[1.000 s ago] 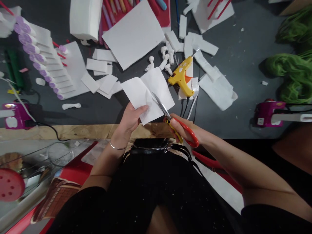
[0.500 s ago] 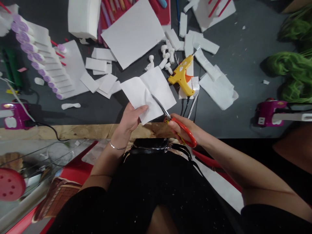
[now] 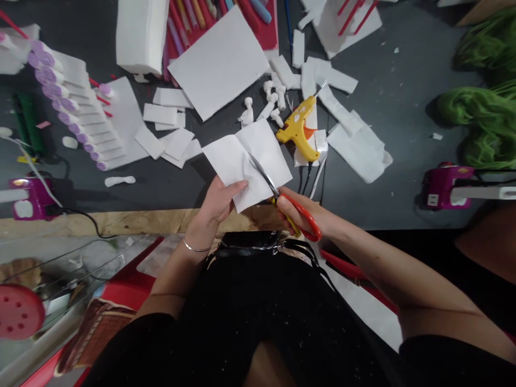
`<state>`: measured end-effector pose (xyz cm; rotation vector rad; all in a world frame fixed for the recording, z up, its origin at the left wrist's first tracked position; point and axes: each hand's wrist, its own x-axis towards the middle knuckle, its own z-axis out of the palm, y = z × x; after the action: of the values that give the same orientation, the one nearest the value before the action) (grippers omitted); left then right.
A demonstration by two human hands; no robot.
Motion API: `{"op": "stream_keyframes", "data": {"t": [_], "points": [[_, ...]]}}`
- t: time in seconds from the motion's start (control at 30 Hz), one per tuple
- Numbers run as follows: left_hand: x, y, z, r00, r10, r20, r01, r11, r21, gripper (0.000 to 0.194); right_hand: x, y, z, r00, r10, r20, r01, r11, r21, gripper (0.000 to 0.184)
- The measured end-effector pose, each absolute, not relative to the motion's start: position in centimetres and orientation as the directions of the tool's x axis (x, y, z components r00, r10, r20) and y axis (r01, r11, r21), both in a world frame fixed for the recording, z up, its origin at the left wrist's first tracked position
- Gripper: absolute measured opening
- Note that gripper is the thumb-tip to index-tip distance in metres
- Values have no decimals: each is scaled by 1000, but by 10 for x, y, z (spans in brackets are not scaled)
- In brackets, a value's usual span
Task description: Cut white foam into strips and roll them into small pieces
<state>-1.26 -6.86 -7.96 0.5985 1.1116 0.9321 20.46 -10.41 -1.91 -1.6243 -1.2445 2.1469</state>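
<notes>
My left hand (image 3: 223, 199) pinches the lower left edge of a white sheet of paper (image 3: 264, 141), thumb on top. The sheet has a fold or cut line across its middle. Wrapped round the red and yellow handles of a pair of scissors (image 3: 305, 216) is my right hand (image 3: 296, 210). One long blade lies over the sheet, pointing up and left; the other blade is hidden, apparently beneath the paper. Just beyond the sheet, a yellow glue gun (image 3: 300, 129) rests on the table beside several small white figures (image 3: 247, 111).
A larger white board (image 3: 220, 64) lies behind, near coloured rolls (image 3: 189, 16). White stair-like pieces with purple ends (image 3: 76, 107) stand left. White strips (image 3: 355, 140) and green yarn (image 3: 479, 107) lie right. Purple power blocks (image 3: 447, 185) sit near the table's front edge.
The scissors have shifted slightly left relative to the paper, with more of the blade showing over it. My left hand keeps its hold. The whole view has moved a little.
</notes>
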Motion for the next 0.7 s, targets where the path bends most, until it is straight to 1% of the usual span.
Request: {"op": "stream_keyframes", "data": {"t": [0.07,0.13,0.2,0.27,0.37,0.47,0.6,0.7], "points": [[-13,-69,-81,144,861,-487,-323,506,799,58,204,-105,-21,-398,596,-697,305,-631,-713,65],[-14,-70,-82,143,860,-490,-322,508,799,54,203,-105,-22,-405,607,-684,291,-623,-726,66],[-14,-70,-82,144,860,-490,-322,509,798,51,201,-104,-20,-396,608,-688,307,-618,-723,68],[-14,-70,-82,138,860,-491,-317,508,801,53,199,-103,-17,-382,607,-696,326,-617,-717,70],[-13,-69,-81,119,866,-486,-308,498,811,57,196,-101,-13,-362,619,-697,295,-634,-715,72],[-14,-69,-80,113,866,-487,-309,497,811,55,196,-100,-12,-360,615,-702,268,-652,-709,67],[-15,-71,-79,131,860,-493,-298,508,808,51,198,-100,-15,-371,607,-702,307,-634,-710,60],[-16,-72,-78,153,854,-497,-296,520,801,55,199,-99,-17,-382,599,-704,321,-628,-709,57]]}}
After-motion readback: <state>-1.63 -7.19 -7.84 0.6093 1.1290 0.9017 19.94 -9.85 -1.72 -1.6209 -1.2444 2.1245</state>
